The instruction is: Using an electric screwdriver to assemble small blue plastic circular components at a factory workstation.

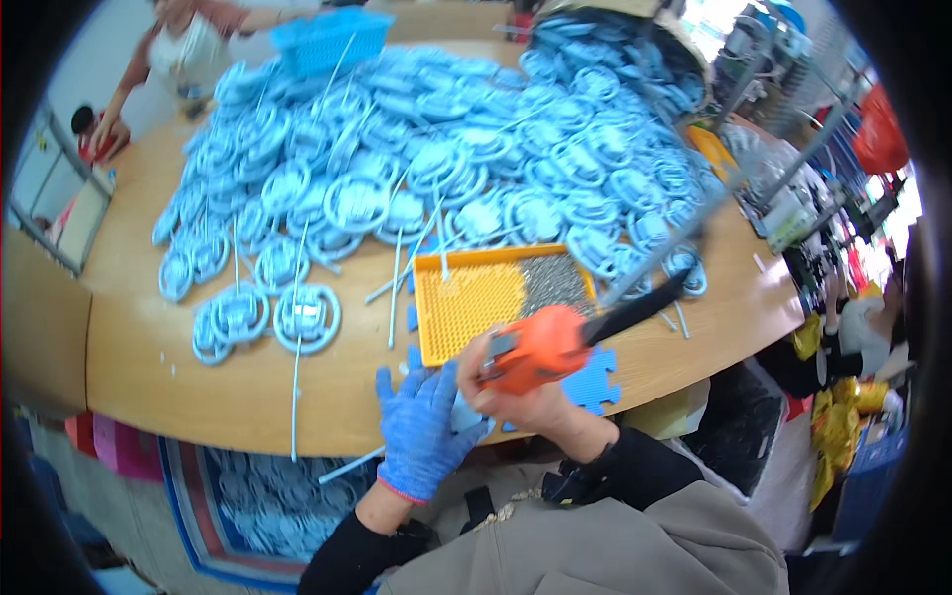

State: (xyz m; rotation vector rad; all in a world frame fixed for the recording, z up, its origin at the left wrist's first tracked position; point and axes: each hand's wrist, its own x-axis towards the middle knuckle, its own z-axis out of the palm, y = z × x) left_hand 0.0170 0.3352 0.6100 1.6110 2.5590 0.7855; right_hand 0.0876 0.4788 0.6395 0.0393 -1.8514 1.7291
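Note:
My right hand (523, 399) grips an orange electric screwdriver (543, 347), whose blurred dark end extends up to the right. Close beside it, at the table's front edge, my left hand (424, 428) wears a blue knitted glove. Its fingers and thumb press on a light-blue plastic part (464, 415), mostly hidden beneath both hands. Just beyond the hands lies a yellow tray (466, 302), with a pile of small grey screws (553, 285) at its right end. A blue foam mat (593, 382) shows under the work and the tray.
A big heap of light-blue ring-shaped parts (359, 201), some with thin rods, covers the far table (188, 392). A blue basket (330, 42) rests on the heap, and a tipped container (684, 50) spills parts. Below stands a bin of parts (278, 506). Another person (183, 59) is at the far left.

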